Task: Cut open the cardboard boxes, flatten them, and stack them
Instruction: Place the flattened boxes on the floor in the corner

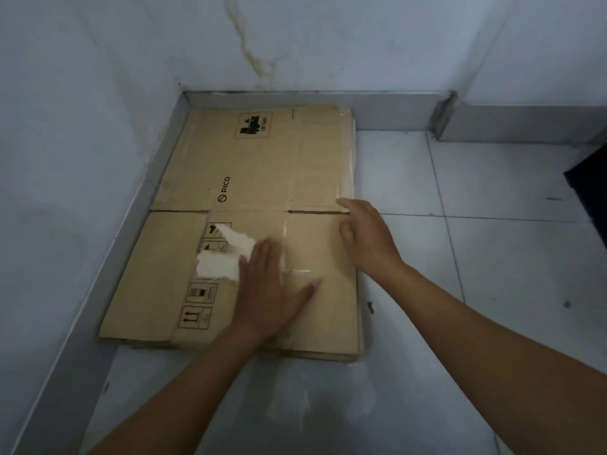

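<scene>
Flattened cardboard box (256, 165) lies on top of a stack of flat cardboard (328, 354) on the tiled floor (460, 257), pushed into the corner against the wall (65, 126). A torn white patch (226, 254) shows on the top sheet. Left hand (269, 290) is spread flat, palm down, on the top sheet. Right hand (368, 238) is at the sheet's right edge, fingers loosely extended, holding nothing.

Both hands flat: left hand (267, 284), right hand (366, 236), on flattened box (256, 172).
</scene>
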